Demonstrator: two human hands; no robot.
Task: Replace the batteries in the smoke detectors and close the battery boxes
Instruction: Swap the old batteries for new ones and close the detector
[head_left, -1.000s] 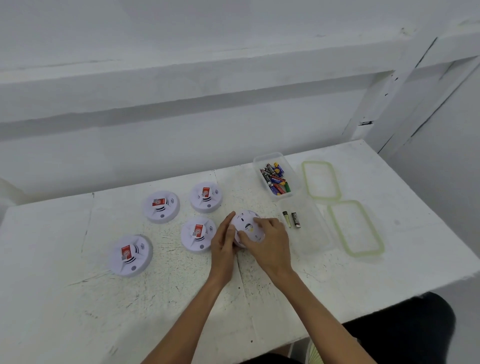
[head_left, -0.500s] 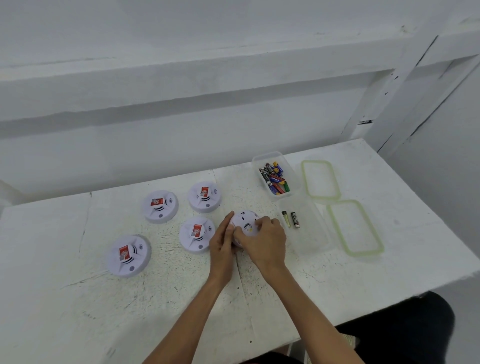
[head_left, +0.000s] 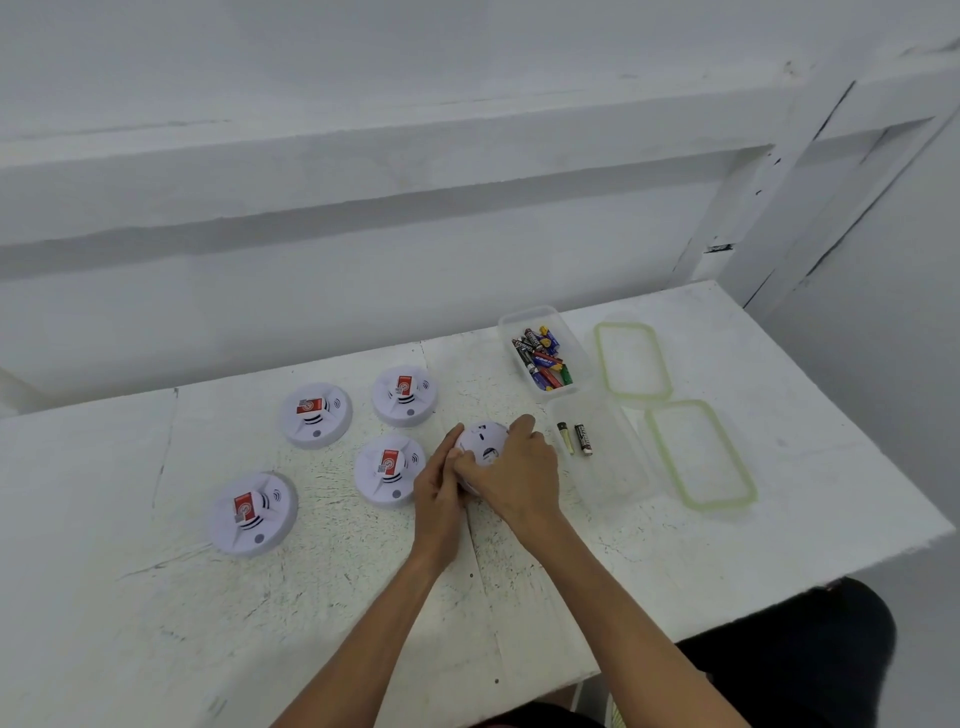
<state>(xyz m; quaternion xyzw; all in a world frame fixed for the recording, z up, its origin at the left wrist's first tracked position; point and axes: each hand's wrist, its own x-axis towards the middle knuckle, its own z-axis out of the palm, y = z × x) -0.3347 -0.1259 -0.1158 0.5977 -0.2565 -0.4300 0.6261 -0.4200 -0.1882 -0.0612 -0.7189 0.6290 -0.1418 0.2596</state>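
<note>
Midway along the white counter (head_left: 311, 597), the right hand (head_left: 511, 473) curls over a round white plastic smoke detector (head_left: 483, 439), gripping it; the left hand (head_left: 439, 493) presses nearly straight fingers (head_left: 451, 444) against its left edge. Four like detectors with red labels (head_left: 389, 470) lie leftward, two clear battery boxes (head_left: 506, 322) rightward.

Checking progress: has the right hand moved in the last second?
Yes, slightly: the right hand slid left over the held detector, away from the two loose batteries.
</note>
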